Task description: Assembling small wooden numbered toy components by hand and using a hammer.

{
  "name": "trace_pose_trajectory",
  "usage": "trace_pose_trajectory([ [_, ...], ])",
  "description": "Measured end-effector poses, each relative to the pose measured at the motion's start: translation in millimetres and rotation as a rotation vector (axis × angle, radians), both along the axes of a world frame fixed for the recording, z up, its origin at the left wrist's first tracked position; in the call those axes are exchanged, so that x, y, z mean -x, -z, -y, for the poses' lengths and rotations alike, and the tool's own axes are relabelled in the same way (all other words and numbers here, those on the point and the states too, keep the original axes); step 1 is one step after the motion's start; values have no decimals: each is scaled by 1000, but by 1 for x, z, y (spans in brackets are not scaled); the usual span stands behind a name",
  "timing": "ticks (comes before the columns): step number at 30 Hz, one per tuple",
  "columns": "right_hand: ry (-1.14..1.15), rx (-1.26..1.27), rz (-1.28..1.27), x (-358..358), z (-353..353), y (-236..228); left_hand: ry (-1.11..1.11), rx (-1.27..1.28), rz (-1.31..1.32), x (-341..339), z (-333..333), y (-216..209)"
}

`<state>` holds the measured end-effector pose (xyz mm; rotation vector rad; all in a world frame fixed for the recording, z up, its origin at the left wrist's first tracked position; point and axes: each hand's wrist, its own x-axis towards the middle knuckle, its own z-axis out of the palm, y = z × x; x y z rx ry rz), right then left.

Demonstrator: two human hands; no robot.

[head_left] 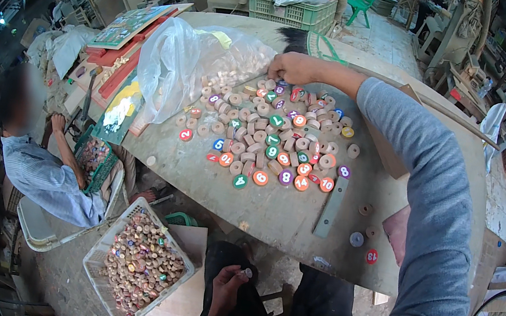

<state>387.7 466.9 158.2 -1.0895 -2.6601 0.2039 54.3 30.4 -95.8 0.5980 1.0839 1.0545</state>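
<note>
Many small round wooden discs with holes lie heaped on the grey table (pixel 196 178). Some show coloured numbered faces, such as a green disc (pixel 276 121) and an orange disc (pixel 259 178); others show bare wood, like the plain disc (pixel 353 151). My right hand (pixel 296 69) reaches to the heap's far edge beside a clear plastic bag (pixel 177 68). Its fingers are curled down, and what they grip is hidden. Below the table's near edge, my left hand (pixel 225 294) pinches a small wooden disc (pixel 246 272) near my lap.
A white crate (pixel 168 235) full of discs stands below the table. To the left sits another person (pixel 56 172) by a green basket (pixel 106 177). On the table are a flat metal bar (pixel 331 208), a black-bristled brush (pixel 294 38) and several loose discs at the right.
</note>
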Motion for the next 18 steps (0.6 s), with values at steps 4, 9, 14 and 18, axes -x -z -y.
trace_pose_trajectory([
  [4,189,139,90,0,8,-14,-41,69,41,-1,2,-6],
  [9,165,11,-90,-4,6,-3,-36,88,72,-4,-2,-6],
  [14,8,5,28,8,-1,15,-32,64,79,-5,-4,3],
  [18,63,111,97,10,-2,4,-56,89,65,-6,-3,-10],
])
